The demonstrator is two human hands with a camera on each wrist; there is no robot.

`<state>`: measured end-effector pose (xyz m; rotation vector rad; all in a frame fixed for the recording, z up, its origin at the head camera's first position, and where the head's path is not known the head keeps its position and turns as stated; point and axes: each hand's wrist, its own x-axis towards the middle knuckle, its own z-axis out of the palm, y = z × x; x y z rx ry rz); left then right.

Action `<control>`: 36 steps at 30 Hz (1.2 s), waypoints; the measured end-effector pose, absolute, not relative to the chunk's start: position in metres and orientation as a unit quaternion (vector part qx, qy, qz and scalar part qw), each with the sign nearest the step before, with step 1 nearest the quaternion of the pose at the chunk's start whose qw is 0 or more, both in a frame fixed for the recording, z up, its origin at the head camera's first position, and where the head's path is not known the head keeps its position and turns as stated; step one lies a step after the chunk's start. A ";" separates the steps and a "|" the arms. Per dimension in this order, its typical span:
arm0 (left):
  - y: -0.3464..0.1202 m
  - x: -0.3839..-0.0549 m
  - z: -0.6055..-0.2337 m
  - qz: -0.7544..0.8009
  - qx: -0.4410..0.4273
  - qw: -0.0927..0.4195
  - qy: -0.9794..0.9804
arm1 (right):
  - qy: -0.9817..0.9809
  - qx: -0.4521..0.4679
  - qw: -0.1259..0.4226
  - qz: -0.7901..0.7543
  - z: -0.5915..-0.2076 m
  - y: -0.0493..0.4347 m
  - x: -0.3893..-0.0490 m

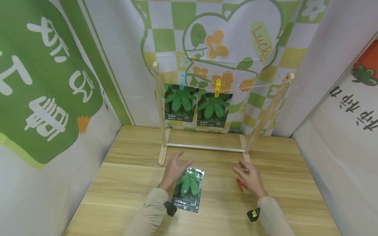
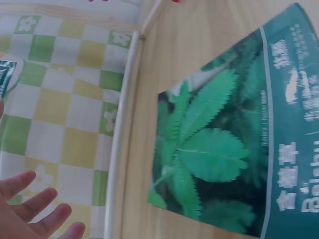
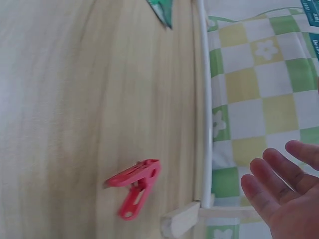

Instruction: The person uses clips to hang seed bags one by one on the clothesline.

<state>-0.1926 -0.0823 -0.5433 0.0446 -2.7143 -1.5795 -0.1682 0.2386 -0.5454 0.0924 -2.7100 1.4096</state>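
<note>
My left hand (image 1: pixel 174 171) is held with fingers spread and nothing in them, overlapping the upper left edge of a green seed packet (image 1: pixel 188 190) in the head view. That packet, printed with a leafy plant, lies face up on the table and fills much of the left wrist view. Over on the right, my right hand (image 1: pixel 251 178) has loosely bent, parted fingers and holds nothing. Just left of it lies a red clothespin (image 1: pixel 240 185), seen whole in the right wrist view on bare wood.
Behind the hands stands a wooden frame (image 1: pixel 206 147) with a string (image 1: pixel 251 87) between its posts. Two similar packets hang there, the left packet (image 1: pixel 180 103) by a blue clothespin (image 1: pixel 182 81), the right packet (image 1: pixel 213 109) by a yellow clothespin (image 1: pixel 217 88). Printed curtains (image 1: pixel 160 39) surround the table.
</note>
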 end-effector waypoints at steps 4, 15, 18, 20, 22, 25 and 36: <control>-0.081 -0.191 -0.554 -0.485 0.013 0.004 -0.874 | -0.891 0.024 0.016 0.453 -0.551 0.242 -0.165; -0.077 -0.181 -0.570 -0.466 0.051 0.006 -0.883 | -0.914 0.006 -0.041 0.404 -0.565 0.246 -0.159; -0.076 -0.179 -0.571 -0.459 0.064 0.002 -0.886 | -0.917 0.000 -0.054 0.395 -0.569 0.248 -0.156; -0.076 -0.177 -0.572 -0.453 0.070 -0.002 -0.889 | -0.920 -0.005 -0.058 0.386 -0.572 0.249 -0.155; -0.076 -0.177 -0.573 -0.450 0.074 -0.001 -0.890 | -0.925 -0.007 -0.061 0.374 -0.574 0.250 -0.153; -0.076 -0.176 -0.575 -0.439 0.080 -0.006 -0.895 | -0.930 -0.011 -0.058 0.362 -0.576 0.250 -0.150; -0.072 -0.173 -0.580 -0.388 0.106 -0.047 -0.914 | -0.956 0.000 -0.065 0.286 -0.577 0.251 -0.145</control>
